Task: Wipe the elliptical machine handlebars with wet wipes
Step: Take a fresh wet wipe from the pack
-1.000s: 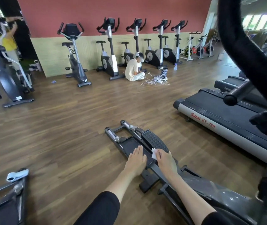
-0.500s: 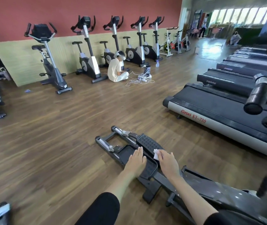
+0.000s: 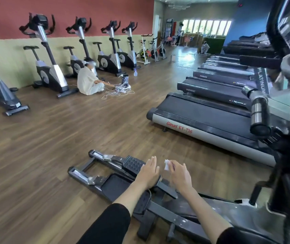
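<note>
**Head view.** Your right hand (image 3: 179,175) is seen from the back. Its fingers are curled and pinch a small white wet wipe (image 3: 167,164) at the fingertips. The wipe sticks out on the side toward your other hand.

Your left hand (image 3: 149,172) lies just beside the wipe, palm down, fingers straight and together, holding nothing.

Under both hands runs the elliptical machine (image 3: 228,214). A ridged pedal (image 3: 133,163) sits just left of your left fingertips, and the rear rails (image 3: 83,173) reach farther out to the left of that hand. It cannot be told whether the left palm rests on the pedal arm beneath it or hangs over it.

The handlebar (image 3: 259,113) is a short silver and black grip with its round end turned toward you. It stands up and to the right of your right hand, well apart from the wipe.

Beyond your right fingertips lies a treadmill (image 3: 202,117) with red lettering on its side rail, and more treadmills are ranked behind it.

Far beyond your left fingertips a person (image 3: 87,81) sits on the wooden floor (image 3: 43,147) beside a tangle of white cables (image 3: 117,91). A row of exercise bikes (image 3: 52,74) stands along the wall behind.
</note>
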{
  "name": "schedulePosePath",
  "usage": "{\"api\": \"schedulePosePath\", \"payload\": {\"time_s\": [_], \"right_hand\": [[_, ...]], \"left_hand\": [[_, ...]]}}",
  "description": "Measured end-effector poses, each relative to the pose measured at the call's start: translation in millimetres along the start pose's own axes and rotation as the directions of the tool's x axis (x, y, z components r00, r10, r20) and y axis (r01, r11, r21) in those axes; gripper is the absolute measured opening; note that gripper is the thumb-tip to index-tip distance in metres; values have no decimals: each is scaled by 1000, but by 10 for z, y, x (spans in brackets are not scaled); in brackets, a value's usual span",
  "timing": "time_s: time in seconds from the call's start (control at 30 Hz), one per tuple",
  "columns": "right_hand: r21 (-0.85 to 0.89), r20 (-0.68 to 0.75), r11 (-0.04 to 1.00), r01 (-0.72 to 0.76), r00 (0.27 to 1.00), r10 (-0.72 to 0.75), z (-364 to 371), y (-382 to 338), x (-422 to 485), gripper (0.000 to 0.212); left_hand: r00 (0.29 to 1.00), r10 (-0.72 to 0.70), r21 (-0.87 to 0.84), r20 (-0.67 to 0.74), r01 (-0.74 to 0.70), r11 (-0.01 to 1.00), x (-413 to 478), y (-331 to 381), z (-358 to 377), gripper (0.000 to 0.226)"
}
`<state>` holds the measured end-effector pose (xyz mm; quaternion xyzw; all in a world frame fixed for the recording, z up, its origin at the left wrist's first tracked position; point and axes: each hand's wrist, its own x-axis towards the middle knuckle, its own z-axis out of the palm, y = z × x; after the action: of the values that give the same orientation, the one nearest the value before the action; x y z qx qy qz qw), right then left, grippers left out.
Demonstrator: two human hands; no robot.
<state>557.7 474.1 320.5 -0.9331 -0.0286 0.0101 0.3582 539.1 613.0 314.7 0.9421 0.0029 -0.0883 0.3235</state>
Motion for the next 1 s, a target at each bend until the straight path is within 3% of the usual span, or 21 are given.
{"api": "schedulePosePath", "payload": {"time_s": [0.33, 0.73, 0.83, 1.0], "right_hand": [[53, -243, 974, -222, 943, 229, 116, -43, 186, 35], [86, -509, 893, -441, 751, 420, 6, 171, -203, 33], [36, -544, 872, -488, 723, 427, -146, 291, -360, 47], [47, -604, 825, -564, 642, 473, -410, 452, -604, 33]], "left_hand": [[942, 262, 89, 210, -286, 954, 684, -8, -223, 56], [733, 500, 64, 462, -590, 805, 761, 377, 17, 55], [687, 554, 35, 470, -641, 767, 750, 593, 179, 55], [616, 620, -24, 486, -700, 714, 646, 925, 372, 55]]}}
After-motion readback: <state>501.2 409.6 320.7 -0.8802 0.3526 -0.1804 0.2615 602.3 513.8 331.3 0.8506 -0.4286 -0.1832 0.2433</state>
